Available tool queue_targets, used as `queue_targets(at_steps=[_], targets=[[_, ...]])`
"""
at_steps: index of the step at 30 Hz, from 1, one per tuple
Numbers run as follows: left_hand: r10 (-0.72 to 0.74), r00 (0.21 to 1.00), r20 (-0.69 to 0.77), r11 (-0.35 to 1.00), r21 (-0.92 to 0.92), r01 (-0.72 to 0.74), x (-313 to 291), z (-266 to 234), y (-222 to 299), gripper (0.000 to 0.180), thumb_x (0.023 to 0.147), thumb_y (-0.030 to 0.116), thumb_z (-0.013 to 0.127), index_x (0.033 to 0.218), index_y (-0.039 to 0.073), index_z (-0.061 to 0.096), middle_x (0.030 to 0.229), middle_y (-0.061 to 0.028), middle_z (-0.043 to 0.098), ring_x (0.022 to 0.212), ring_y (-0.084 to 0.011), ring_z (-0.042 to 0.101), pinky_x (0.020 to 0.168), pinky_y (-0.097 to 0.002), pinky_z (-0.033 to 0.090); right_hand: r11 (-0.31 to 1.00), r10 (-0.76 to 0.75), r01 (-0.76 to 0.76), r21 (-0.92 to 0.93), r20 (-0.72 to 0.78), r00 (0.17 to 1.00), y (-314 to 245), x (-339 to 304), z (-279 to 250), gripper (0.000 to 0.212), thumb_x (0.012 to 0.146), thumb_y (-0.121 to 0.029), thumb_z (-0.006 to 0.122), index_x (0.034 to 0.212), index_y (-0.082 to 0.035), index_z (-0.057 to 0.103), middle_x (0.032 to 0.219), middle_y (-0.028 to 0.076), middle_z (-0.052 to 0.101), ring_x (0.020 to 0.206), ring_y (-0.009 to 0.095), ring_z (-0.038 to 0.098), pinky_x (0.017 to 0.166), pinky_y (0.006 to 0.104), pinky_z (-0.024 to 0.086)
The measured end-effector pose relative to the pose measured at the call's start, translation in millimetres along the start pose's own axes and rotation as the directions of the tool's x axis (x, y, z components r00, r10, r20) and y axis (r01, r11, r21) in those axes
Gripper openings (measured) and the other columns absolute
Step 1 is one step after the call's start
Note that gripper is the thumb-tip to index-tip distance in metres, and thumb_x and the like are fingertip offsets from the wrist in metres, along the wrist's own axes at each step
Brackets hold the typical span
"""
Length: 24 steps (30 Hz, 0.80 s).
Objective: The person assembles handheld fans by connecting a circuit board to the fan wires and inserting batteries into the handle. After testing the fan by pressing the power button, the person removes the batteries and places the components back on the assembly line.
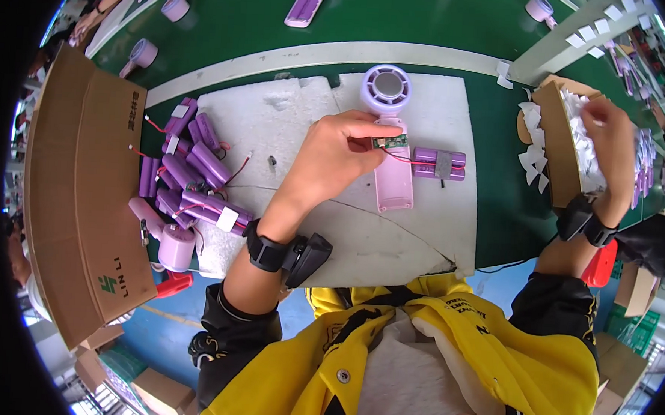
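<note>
Seating the small green circuit board (390,142) at the upper part of the open pale-pink plastic casing (394,184) appears to be the step in hand. The casing lies on the white foam slab (291,130) over the green worktop (501,216), below the lavender round fan head (387,88).

Left hand (337,149): thumb and index finger are nearly closed, pinching the board at its left end. Right hand (611,136): fingers are curled over the brown cardboard box (563,156) of white paper-like pieces (579,134); whether it grips a piece cannot be told.

The purple twin-cell battery pack (440,164) lies just right of the casing, joined to the board by thin red wire (401,160). More purple battery packs (199,167) are heaped at the left.

For good results, hold the board by its edges, level with the casing, and press gently without bending it. Leave slack in the wire and route it clear of the casing rim, where it could be trapped. Steady the pack, since its weight could tug the joints. Take single white pieces; a clump would probably need separating.
</note>
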<state>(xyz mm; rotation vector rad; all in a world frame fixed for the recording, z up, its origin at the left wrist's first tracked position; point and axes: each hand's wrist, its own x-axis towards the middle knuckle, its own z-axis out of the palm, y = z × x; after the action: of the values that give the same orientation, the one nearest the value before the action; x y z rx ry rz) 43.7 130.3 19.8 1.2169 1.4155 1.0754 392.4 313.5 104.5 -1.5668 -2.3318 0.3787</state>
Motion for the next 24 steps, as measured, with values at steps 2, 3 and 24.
queue_targets(at_steps=[2,3,24], targets=[[0.012,1.0,0.006,0.999,0.038,-0.012,2,4,0,0.037,0.078,-0.007,0.065,0.111,0.006,0.073,0.107,-0.0087,0.069,0.087,-0.0138,0.066,0.079,-0.0248,0.053,0.973,0.181,-0.194,-0.123,-0.104,0.978,3,1,-5,0.025,0.08,-0.005,0.069,0.103,0.003,0.065,0.091,0.012,0.067,0.086,0.017,0.064,0.076,0.0294,0.052],[0.021,1.0,0.017,0.998,0.057,-0.022,4,5,-1,0.037,0.078,-0.007,0.065,0.111,0.006,0.073,0.107,-0.0087,0.069,0.086,-0.014,0.066,0.079,-0.025,0.053,0.989,0.121,-0.129,-0.072,-0.106,0.987,-18,-3,1,0.027,0.08,-0.006,0.07,0.104,0.002,0.065,0.093,0.012,0.067,0.086,0.018,0.064,0.076,0.0301,0.052],[0.175,0.984,-0.026,0.962,0.218,-0.165,-1,3,-2,0.036,0.075,-0.002,0.074,0.109,0.008,0.074,0.093,-0.0097,0.069,0.074,-0.0161,0.067,0.068,-0.0264,0.055,0.283,-0.618,-0.616,0.735,0.631,0.469,-112,-41,99,0.075,0.078,0.005,0.068,0.145,-0.006,0.035,0.11,0.012,0.062,0.097,0.024,0.066,0.082,0.0365,0.057]])
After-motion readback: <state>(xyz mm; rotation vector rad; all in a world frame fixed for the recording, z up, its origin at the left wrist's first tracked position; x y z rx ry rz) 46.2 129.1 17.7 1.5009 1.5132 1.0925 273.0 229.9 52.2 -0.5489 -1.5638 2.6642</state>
